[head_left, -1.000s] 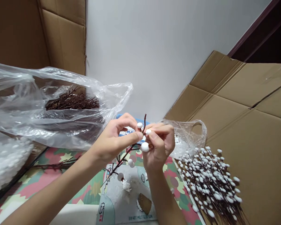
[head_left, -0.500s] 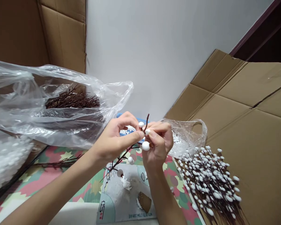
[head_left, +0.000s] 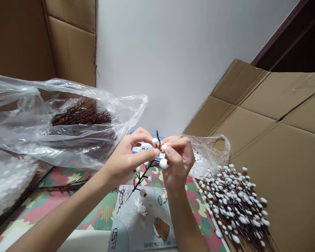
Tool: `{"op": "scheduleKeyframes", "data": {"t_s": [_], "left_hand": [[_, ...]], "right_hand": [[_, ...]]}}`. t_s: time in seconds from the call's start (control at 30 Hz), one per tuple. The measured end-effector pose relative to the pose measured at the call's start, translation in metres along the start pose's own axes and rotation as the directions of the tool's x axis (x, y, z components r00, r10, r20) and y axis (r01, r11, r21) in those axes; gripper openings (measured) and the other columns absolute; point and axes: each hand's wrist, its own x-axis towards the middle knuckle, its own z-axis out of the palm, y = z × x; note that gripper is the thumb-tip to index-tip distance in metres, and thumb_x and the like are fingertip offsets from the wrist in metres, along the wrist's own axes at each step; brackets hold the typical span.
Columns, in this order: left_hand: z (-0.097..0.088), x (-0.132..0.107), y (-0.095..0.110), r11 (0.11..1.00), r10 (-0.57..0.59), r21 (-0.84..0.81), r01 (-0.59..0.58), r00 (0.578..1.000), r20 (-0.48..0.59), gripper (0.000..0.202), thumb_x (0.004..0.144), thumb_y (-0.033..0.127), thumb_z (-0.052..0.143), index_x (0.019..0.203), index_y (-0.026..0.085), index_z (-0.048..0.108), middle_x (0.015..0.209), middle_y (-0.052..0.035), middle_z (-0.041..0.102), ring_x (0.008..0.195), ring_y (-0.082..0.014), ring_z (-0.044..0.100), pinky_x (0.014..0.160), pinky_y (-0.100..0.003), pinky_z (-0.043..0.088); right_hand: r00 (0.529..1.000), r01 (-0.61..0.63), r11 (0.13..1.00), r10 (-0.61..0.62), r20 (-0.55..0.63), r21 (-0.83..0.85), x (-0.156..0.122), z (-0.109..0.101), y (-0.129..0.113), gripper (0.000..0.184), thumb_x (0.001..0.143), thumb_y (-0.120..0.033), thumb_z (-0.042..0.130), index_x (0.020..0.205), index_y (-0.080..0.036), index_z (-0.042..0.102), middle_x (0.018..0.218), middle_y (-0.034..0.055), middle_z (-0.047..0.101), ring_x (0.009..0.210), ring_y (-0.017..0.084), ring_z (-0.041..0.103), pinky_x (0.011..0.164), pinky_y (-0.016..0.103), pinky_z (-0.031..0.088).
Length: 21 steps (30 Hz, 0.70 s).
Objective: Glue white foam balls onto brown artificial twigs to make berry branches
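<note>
A thin brown artificial branch (head_left: 141, 177) with several white berries slants up between my hands. My left hand (head_left: 132, 148) pinches it near the top, its thumb and index finger closed at the stem beside one white berry (head_left: 155, 141). With thumb and index finger, my right hand (head_left: 179, 155) grips a small white berry (head_left: 163, 147) against a twig near the branch tip. A larger white berry (head_left: 163, 163) sits just below those fingers. Under the branch lies a glue gun box (head_left: 131, 224), carrying a white crumpled scrap (head_left: 141, 206) and a brown patch (head_left: 162, 228).
A clear plastic bag (head_left: 76, 140) of bare brown branches (head_left: 84, 116) lies on the left, near a bag of white balls (head_left: 10, 182). Behind my hands stands a blue basket (head_left: 134, 132) of white berries. Finished-looking berry branches (head_left: 236, 206) pile up at right, beside cardboard (head_left: 278, 147).
The branch has tilted more upright and its tip has shifted left. My right fingers stay on the small berry, and both hands have barely moved.
</note>
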Motion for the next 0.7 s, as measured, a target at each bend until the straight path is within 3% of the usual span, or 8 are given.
{"op": "scheduleKeyframes", "data": {"t_s": [0.2, 0.3, 0.43, 0.6, 0.7], "left_hand": [[-0.011, -0.001, -0.002, 0.983, 0.145, 0.119, -0.137, 0.987, -0.066, 0.021, 0.077, 0.033, 0.065, 0.096, 0.025, 0.069, 0.103, -0.0029, 0.058, 0.103, -0.0225, 0.050, 0.089, -0.035, 0.035], [-0.006, -0.008, 0.008, 0.937, 0.248, 0.284, -0.203, 0.959, -0.135, 0.015, 0.083, 0.030, 0.063, 0.096, 0.024, 0.066, 0.100, -0.0033, 0.057, 0.099, -0.0207, 0.050, 0.089, -0.034, 0.037], [0.006, -0.018, 0.021, 0.852, 0.422, 0.395, -0.342, 0.897, -0.133, 0.005, 0.085, 0.020, 0.061, 0.087, 0.022, 0.066, 0.088, -0.0024, 0.056, 0.088, -0.0176, 0.053, 0.085, -0.032, 0.041], [0.007, -0.026, 0.028, 0.879, 0.387, 0.351, -0.322, 0.913, -0.131, 0.007, 0.083, 0.023, 0.063, 0.076, 0.023, 0.065, 0.084, -0.0028, 0.056, 0.085, -0.0188, 0.054, 0.084, -0.036, 0.045], [0.003, -0.034, 0.036, 0.906, 0.352, 0.303, -0.295, 0.924, -0.152, 0.007, 0.080, 0.027, 0.066, 0.073, 0.025, 0.066, 0.086, -0.0028, 0.057, 0.087, -0.0197, 0.054, 0.087, -0.037, 0.045]], "right_hand": [[0.999, 0.049, 0.998, -0.049, -0.007, -0.050, 0.004, -0.008, -0.005, 0.011, 0.078, -0.013, 0.061, 0.074, -0.023, 0.063, 0.069, -0.0046, 0.062, 0.075, 0.013, 0.061, 0.070, 0.027, 0.048], [0.998, 0.061, 0.994, -0.058, 0.034, -0.088, 0.003, -0.011, -0.008, 0.012, 0.078, -0.012, 0.062, 0.075, -0.024, 0.064, 0.073, -0.0042, 0.063, 0.077, 0.013, 0.061, 0.071, 0.027, 0.048], [0.994, 0.093, 0.988, -0.086, 0.060, -0.127, -0.004, -0.008, -0.015, 0.011, 0.078, -0.013, 0.062, 0.075, -0.024, 0.063, 0.071, -0.0040, 0.062, 0.077, 0.014, 0.061, 0.072, 0.029, 0.048], [0.993, 0.097, 0.971, -0.079, 0.091, -0.220, -0.006, -0.006, -0.031, 0.004, 0.081, -0.022, 0.059, 0.082, -0.025, 0.061, 0.076, -0.0024, 0.060, 0.078, 0.015, 0.060, 0.072, 0.031, 0.048], [0.994, 0.069, 0.944, -0.036, 0.106, -0.323, -0.010, -0.028, -0.034, 0.008, 0.085, -0.028, 0.056, 0.092, -0.027, 0.060, 0.084, -0.0023, 0.059, 0.082, 0.015, 0.059, 0.076, 0.032, 0.046]]}}
